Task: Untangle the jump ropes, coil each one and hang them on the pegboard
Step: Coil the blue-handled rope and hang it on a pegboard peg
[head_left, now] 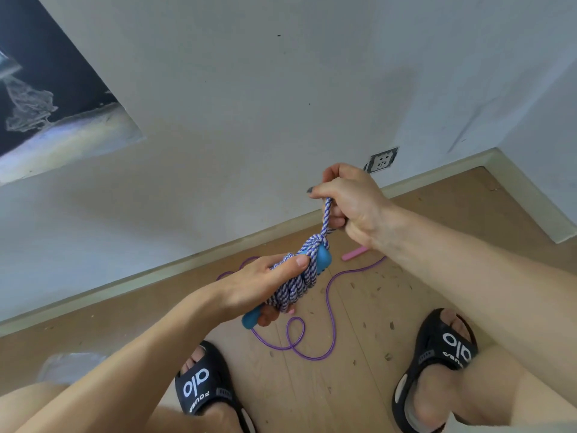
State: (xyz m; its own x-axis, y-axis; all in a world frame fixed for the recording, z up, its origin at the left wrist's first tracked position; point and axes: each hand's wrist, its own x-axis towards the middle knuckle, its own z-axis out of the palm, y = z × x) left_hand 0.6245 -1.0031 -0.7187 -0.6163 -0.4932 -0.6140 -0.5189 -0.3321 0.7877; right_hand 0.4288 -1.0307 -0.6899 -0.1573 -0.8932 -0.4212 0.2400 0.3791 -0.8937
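My left hand [262, 282] grips a blue-and-white braided jump rope [296, 282] wound in a tight bundle around its blue handles [323, 259]. My right hand [349, 201] is above it and pinches the loose end of that same rope, held taut upward from the bundle. A thin purple jump rope [331, 310] lies in loose loops on the wooden floor below my hands, with its pink handle [354, 254] near my right wrist. No pegboard is in view.
A white wall with a baseboard runs across the view, with a wall socket [381, 160] low down. A dark picture [46, 89] hangs at upper left. My feet in black sandals [203, 385] stand on the floor, with small debris scattered around.
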